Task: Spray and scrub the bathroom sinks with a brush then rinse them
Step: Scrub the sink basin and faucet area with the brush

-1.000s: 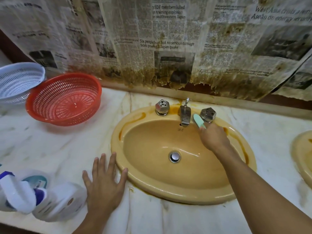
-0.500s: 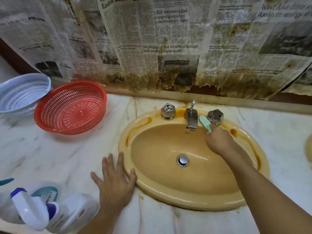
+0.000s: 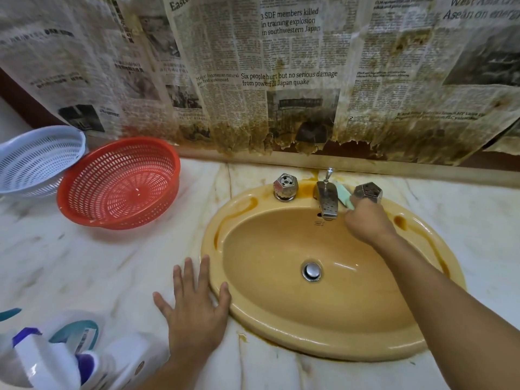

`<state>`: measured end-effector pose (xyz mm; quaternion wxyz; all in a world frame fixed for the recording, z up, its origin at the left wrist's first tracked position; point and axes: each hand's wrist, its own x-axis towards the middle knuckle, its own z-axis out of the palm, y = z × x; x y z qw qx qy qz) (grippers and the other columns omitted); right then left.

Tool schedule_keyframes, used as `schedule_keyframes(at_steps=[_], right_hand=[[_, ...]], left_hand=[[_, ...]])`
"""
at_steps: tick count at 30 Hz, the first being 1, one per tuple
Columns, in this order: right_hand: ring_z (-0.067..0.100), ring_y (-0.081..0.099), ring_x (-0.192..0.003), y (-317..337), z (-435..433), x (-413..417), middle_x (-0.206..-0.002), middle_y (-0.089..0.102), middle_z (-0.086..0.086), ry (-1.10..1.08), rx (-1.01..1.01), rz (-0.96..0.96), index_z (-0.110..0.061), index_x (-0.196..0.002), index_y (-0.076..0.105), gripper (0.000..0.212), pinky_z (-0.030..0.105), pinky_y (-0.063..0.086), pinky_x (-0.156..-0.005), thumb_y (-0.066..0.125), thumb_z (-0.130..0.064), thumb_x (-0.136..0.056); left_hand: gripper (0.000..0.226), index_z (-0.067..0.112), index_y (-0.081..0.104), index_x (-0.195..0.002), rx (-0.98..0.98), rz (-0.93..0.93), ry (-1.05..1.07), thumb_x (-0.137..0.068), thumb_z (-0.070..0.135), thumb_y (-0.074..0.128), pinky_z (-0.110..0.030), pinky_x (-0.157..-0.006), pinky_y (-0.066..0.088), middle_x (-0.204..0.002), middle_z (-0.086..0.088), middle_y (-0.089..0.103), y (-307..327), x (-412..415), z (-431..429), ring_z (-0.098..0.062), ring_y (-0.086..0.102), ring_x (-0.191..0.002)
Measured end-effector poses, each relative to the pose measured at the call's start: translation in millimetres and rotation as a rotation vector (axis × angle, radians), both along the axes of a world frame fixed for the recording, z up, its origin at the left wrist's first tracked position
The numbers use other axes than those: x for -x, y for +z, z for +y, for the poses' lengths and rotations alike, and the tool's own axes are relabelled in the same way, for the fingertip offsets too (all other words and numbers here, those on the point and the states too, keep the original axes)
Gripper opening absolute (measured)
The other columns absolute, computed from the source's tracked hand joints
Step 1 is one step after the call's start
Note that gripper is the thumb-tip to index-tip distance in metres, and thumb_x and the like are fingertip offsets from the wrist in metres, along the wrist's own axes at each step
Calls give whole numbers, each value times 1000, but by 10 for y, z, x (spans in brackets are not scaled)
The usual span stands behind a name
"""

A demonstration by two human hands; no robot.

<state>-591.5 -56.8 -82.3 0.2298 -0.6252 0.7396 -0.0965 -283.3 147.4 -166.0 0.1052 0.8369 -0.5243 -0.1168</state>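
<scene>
Since half a second ago: right hand (image 3: 367, 225) has crept up toward the back ledge; its knuckles now sit against the base of the right tap (image 3: 368, 192), where they lay just below it before. It grips the brush (image 3: 343, 194), fingers curled round the handle. The pale green head points up between the spout (image 3: 327, 201) and that tap, closer to the spout than earlier. Whether the bristles touch the ledge is unclear, as the contact is hidden. Left hand (image 3: 194, 313) is unchanged: flat, fingers spread on the counter (image 3: 84, 263), thumb at the sink (image 3: 323, 347) rim, holding nothing.

Materials: sink is glossy ochre ceramic, oval, with darker brown stains along the ledge. Taps are faceted metal, dull and spotted. Drain plug (image 3: 311, 271) is a round polished disc. Counter is white veined marble. Red basket (image 3: 121, 184) is perforated plastic, tilted. Newspaper (image 3: 281, 66) covers the wall, its lower edge browned and ragged.
</scene>
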Motion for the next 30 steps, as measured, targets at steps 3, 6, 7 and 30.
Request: schedule_keyframes(at_steps=[3,6,7,30], right_hand=[[32,60,-87,-118,-111,-112,-106,61,20,-61,50,-22,-13,-147,46,46,42,54,-71,45,-19,-102],[33,61,-90,-114,-149,-127,-106,62,20,-83,53,-34,-11,-147,46,46,44,56,-74,46,-18,-101],[33,61,-88,-93,-113,-115,-105,62,19,-77,40,-40,-11,-146,47,46,44,57,-72,46,-18,-101],[24,62,-73,83,636,379,-87,64,1,-116,24,-110,-41,-137,58,37,39,55,-66,49,-34,-102]], left_hand=[[78,46,0,-163,-8,2,5,-89,71,8,-68,-121,-3,-173,6,2,2,-3,-8,-16,-9,-159],[78,46,-1,-162,-9,0,6,-90,71,8,-67,-121,-4,-173,7,1,7,-3,-10,-15,-10,-159],[78,46,-1,-163,-8,-1,6,-90,71,8,-67,-121,-4,-173,7,1,7,-1,-9,-16,-9,-159],[77,46,9,-163,11,-9,31,-89,70,11,-68,-120,3,-171,6,13,8,5,-28,-17,2,-159]])
